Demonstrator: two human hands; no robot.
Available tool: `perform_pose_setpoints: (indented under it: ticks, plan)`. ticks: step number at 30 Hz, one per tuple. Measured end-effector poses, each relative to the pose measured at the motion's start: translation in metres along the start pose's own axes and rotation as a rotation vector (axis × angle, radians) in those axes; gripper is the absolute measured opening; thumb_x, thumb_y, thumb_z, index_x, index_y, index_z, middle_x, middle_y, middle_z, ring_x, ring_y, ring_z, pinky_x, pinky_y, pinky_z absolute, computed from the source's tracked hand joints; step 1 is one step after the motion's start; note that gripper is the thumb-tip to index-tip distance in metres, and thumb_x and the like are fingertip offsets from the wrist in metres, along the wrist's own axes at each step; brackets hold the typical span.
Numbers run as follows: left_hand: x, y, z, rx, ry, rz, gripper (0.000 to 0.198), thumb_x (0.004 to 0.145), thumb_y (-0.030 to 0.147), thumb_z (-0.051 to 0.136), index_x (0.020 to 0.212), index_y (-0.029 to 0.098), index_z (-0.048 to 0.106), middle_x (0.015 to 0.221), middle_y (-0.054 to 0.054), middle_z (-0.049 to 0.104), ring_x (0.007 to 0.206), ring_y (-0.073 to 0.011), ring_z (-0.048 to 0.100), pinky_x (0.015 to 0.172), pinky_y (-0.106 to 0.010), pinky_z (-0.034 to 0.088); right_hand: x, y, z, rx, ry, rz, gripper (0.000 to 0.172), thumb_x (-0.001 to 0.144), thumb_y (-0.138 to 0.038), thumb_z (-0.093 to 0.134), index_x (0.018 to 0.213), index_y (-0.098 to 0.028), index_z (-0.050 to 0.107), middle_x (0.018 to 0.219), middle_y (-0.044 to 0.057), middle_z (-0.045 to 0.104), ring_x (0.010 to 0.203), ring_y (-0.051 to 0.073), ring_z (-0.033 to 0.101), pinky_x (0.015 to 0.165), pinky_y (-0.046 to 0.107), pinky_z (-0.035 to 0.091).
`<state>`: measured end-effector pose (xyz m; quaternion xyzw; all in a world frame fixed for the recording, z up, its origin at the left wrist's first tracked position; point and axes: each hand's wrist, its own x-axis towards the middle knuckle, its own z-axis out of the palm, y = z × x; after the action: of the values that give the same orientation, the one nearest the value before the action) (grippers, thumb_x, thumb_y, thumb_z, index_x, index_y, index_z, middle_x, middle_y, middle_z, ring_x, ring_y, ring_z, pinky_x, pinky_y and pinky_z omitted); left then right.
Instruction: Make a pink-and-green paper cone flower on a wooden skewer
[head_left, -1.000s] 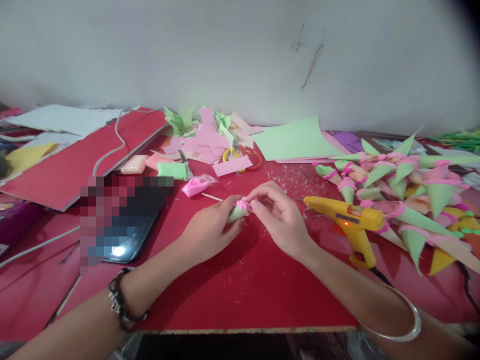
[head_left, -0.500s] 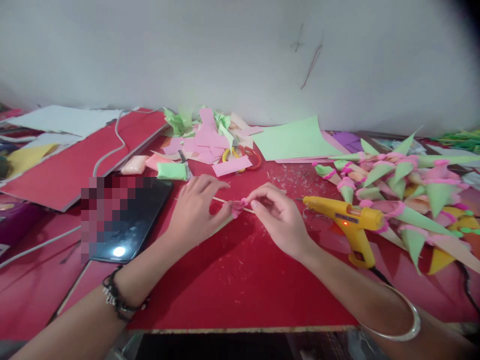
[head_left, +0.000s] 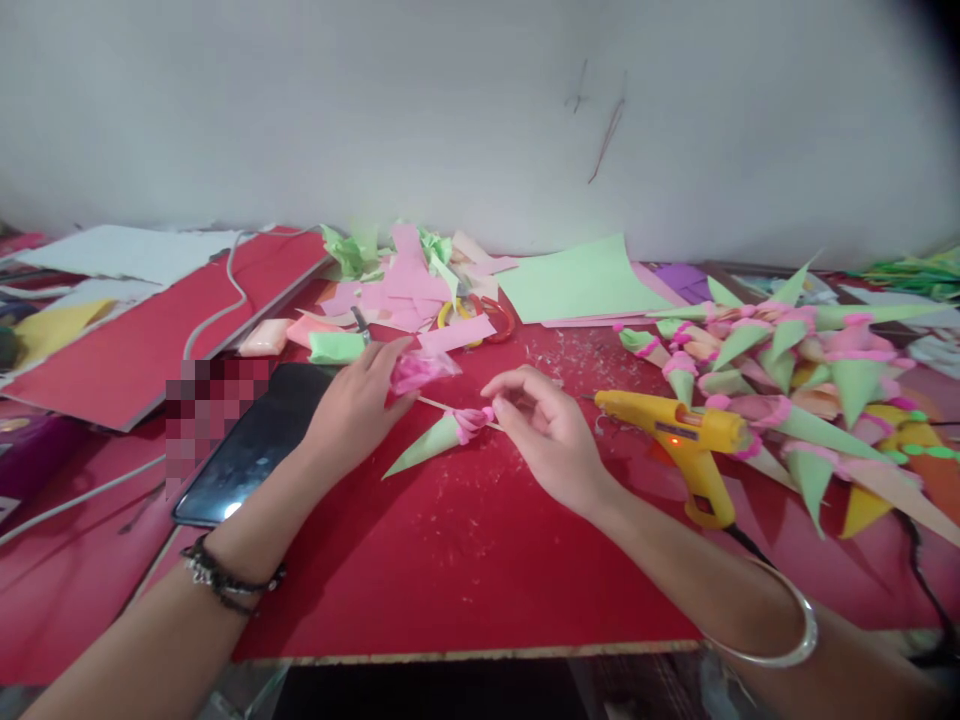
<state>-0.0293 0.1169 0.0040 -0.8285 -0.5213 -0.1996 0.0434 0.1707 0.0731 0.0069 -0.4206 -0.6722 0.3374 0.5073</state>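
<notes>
- Since the earlier frame, the left hand (head_left: pixel 358 400) has left the green paper cone (head_left: pixel 424 447) and shifted toward its own side, reaching the clear packet (head_left: pixel 426 370) of pink material.
- Its fingers are bent against the packet's near side; how firmly they grip it, one cannot tell.
- Pink frill (head_left: pixel 471 425) fills the mouth of the cone, which lies between the hands, its point aimed toward the person's left.
- Beside that mouth, the right hand (head_left: pixel 546 440) keeps a narrow pinch, thumb and fingertips meeting at a small pink bit (head_left: pixel 489 412).
- Just beyond the cone, a thin stick (head_left: pixel 431 402) runs slantwise, with one end near the right fingertips.
- Past the left hand sit two more packets: a green packet (head_left: pixel 334 348) and a pale peach packet (head_left: pixel 264 338).
- Toward the right, a yellow glue gun (head_left: pixel 682 435) lies with its light glowing orange-red.
- Beyond the gun spreads a heap of paper cones (head_left: pixel 799 365), many edged with pink at their mouths.
- Beneath everything is a red tabletop (head_left: pixel 450 560).
</notes>
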Motion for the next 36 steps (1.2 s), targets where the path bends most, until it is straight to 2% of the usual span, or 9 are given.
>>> perform_pose_setpoints:
  ticks: [4,9,14,18,23,29,36]
  plan:
    - [0.001,0.013,-0.006,-0.234,0.076,0.22,0.039,0.084,0.028,0.046,0.12,0.017,0.039,0.115,-0.009,0.05,0.109,-0.0188,0.047,0.092,-0.033,0.04,0.0,-0.001,0.0,0.044,0.014,0.028,0.02,0.083,-0.02,0.045,0.101,-0.024,0.054,0.091,0.003,0.051,0.087,0.013,0.053,0.075,0.027,0.048]
    - [-0.003,0.018,-0.007,-0.283,0.082,0.329,0.032,0.084,0.024,0.046,0.115,0.016,0.043,0.109,-0.01,0.051,0.105,-0.018,0.048,0.091,-0.032,0.041,-0.001,0.0,0.0,0.064,-0.023,0.054,0.016,0.084,-0.024,0.046,0.097,-0.024,0.055,0.096,0.004,0.054,0.09,0.015,0.055,0.077,0.03,0.049]
    - [-0.004,0.019,-0.01,-0.274,0.137,0.307,0.036,0.082,0.02,0.048,0.117,0.017,0.041,0.111,-0.009,0.05,0.105,-0.0186,0.047,0.091,-0.033,0.04,-0.001,0.002,0.001,0.09,0.038,0.054,0.013,0.082,-0.023,0.05,0.094,-0.023,0.053,0.092,0.002,0.057,0.086,0.014,0.056,0.076,0.029,0.049]
    - [-0.006,0.021,-0.009,-0.3,0.084,0.307,0.041,0.081,0.017,0.047,0.121,0.017,0.038,0.112,-0.009,0.05,0.105,-0.0178,0.048,0.091,-0.031,0.041,0.001,0.0,0.0,0.046,-0.026,0.034,0.012,0.083,-0.021,0.048,0.091,-0.022,0.057,0.09,0.002,0.056,0.085,0.013,0.056,0.074,0.027,0.048]
    - [-0.008,0.023,-0.005,-0.281,0.018,0.274,0.045,0.08,0.019,0.045,0.125,0.017,0.035,0.115,-0.01,0.052,0.103,-0.0201,0.051,0.085,-0.032,0.044,0.001,-0.002,0.0,0.034,-0.015,-0.015,0.008,0.08,-0.019,0.05,0.086,-0.022,0.054,0.085,0.001,0.055,0.077,0.012,0.055,0.069,0.025,0.048]
    - [-0.008,0.023,-0.004,-0.253,0.002,0.203,0.045,0.079,0.022,0.046,0.123,0.017,0.037,0.114,-0.01,0.054,0.1,-0.022,0.055,0.079,-0.033,0.047,0.0,-0.002,0.001,0.014,-0.044,-0.04,0.016,0.08,-0.019,0.051,0.094,-0.023,0.056,0.092,0.002,0.057,0.085,0.013,0.056,0.076,0.028,0.047]
    - [-0.008,0.022,-0.001,-0.25,0.029,0.229,0.044,0.08,0.023,0.046,0.122,0.019,0.037,0.115,-0.009,0.054,0.104,-0.0213,0.052,0.087,-0.035,0.044,-0.001,-0.003,0.0,0.026,-0.053,0.046,0.016,0.083,-0.023,0.047,0.095,-0.022,0.058,0.095,0.004,0.059,0.091,0.015,0.057,0.075,0.028,0.049]
